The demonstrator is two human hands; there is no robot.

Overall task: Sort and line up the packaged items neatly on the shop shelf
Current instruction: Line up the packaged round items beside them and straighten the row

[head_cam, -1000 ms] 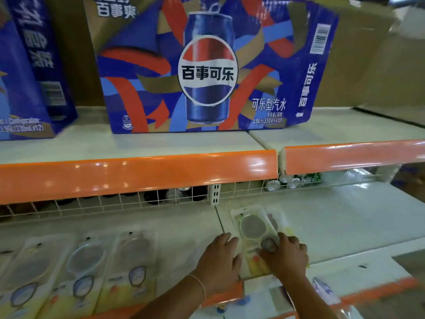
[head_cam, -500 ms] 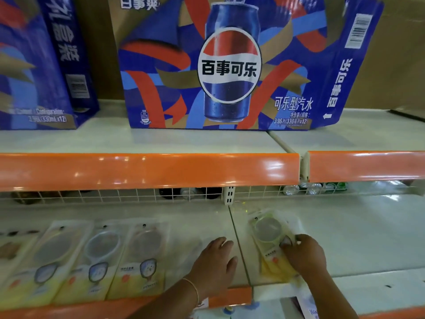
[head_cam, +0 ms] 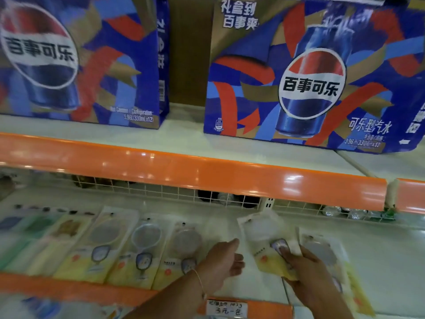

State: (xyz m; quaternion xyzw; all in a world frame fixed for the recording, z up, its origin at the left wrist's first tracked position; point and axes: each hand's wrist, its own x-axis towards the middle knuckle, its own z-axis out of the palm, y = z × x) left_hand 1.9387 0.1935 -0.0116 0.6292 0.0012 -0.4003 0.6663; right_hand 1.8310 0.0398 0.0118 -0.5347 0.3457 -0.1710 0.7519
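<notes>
Flat clear packets with yellow lower halves lie in a row (head_cam: 142,247) on the lower white shelf (head_cam: 379,252). My right hand (head_cam: 305,270) grips one such packet (head_cam: 264,245) by its lower right part, tilted, just right of the row's end. Another packet (head_cam: 322,252) lies partly under my right hand and wrist. My left hand (head_cam: 220,261) rests palm down on the shelf between the row's last packet and the held one, fingers spread, holding nothing.
Two large blue Pepsi cartons (head_cam: 308,74) stand on the upper shelf, whose orange front rail (head_cam: 195,171) overhangs the lower shelf. A white wire grid (head_cam: 174,192) runs along the back, with bottles behind it. A handwritten price label (head_cam: 226,308) sits on the lower rail.
My right hand has carried a packet left from the pile toward the row's end. My left hand has stayed flat on the shelf. The camera has swung left, showing more of the row.
</notes>
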